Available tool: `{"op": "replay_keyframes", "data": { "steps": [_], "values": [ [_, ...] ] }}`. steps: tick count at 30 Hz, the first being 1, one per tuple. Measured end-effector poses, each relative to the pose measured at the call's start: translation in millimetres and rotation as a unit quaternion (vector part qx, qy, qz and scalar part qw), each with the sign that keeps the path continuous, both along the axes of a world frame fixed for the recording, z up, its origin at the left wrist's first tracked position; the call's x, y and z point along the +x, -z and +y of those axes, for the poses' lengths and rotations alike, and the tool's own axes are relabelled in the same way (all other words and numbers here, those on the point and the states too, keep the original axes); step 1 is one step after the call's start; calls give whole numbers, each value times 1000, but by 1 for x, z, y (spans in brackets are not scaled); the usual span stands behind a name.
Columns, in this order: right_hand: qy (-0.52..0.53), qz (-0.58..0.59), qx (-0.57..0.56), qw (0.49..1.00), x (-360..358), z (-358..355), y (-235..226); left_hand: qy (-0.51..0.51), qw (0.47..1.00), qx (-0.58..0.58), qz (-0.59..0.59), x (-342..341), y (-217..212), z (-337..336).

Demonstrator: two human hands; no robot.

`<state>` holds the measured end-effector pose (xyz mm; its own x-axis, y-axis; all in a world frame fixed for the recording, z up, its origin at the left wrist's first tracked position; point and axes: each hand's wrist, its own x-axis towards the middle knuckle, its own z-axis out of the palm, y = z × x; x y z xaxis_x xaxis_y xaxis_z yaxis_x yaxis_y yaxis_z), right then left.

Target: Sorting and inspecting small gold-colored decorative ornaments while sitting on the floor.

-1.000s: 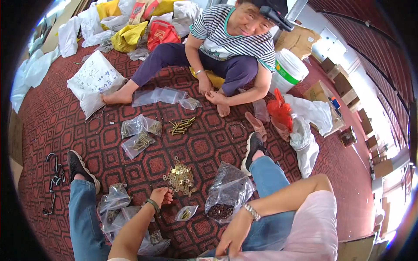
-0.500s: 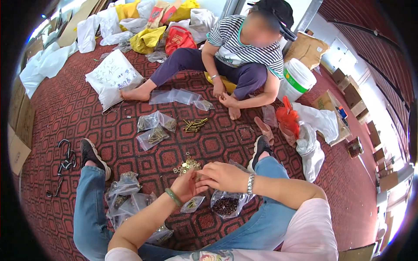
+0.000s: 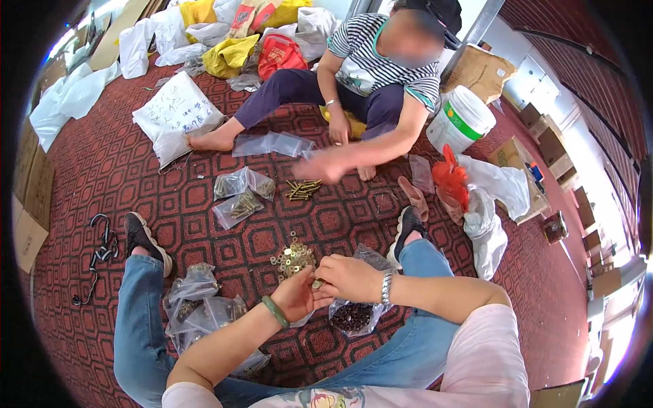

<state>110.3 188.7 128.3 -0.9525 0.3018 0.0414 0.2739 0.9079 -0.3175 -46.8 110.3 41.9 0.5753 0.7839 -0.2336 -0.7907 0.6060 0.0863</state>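
Observation:
My left hand (image 3: 294, 296), with a green bangle at its wrist, is turned palm up with curled fingers. My right hand (image 3: 352, 277), wearing a silver bracelet, meets it from the right. A small round brass-coloured washer (image 3: 317, 285) shows between the fingers of both hands; any others in the left palm are hidden. Just beyond the hands lies a loose pile of washers (image 3: 295, 256). Below my right hand is a clear bag of dark brown small parts (image 3: 352, 317). Another clear bag is mostly covered by my left hand.
Bags of hardware (image 3: 201, 306) lie by my left leg. Ahead are bagged bolts (image 3: 239, 208), loose bolts (image 3: 304, 190) and flat clear bags (image 3: 269, 144). A person (image 3: 381, 75) sits opposite, one arm stretched out. A white sack (image 3: 178, 121) and white bucket (image 3: 462, 119) stand near them.
The person opposite has swung an arm out toward the loose bolts, blurred by motion. My hands stay together, shifted slightly; a washer now shows between them. The washer pile is less covered.

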Motion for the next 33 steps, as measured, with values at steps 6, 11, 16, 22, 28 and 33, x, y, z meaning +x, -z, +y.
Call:
{"op": "replay_keyframes", "data": {
  "steps": [6,11,16,22,28,33],
  "values": [
    [-4,11,-7,1000,2,1,6,19,1000,8,-7,0,-4,0],
    [-13,2,-2,1000,1,1,10,19,1000,2,11,0,1,-1],
    [-14,-11,-29,999,0,-1,5,19,1000,-14,10,3,-2,-2],
    [-11,-38,-31,999,0,-1,4,20,999,-24,33,7,-1,-1],
    [-5,-61,-44,997,0,-3,4,26,998,-31,42,7,-3,-5],
    [1,-73,-36,997,2,-5,3,36,998,-16,51,12,2,-4]
  ]
}}
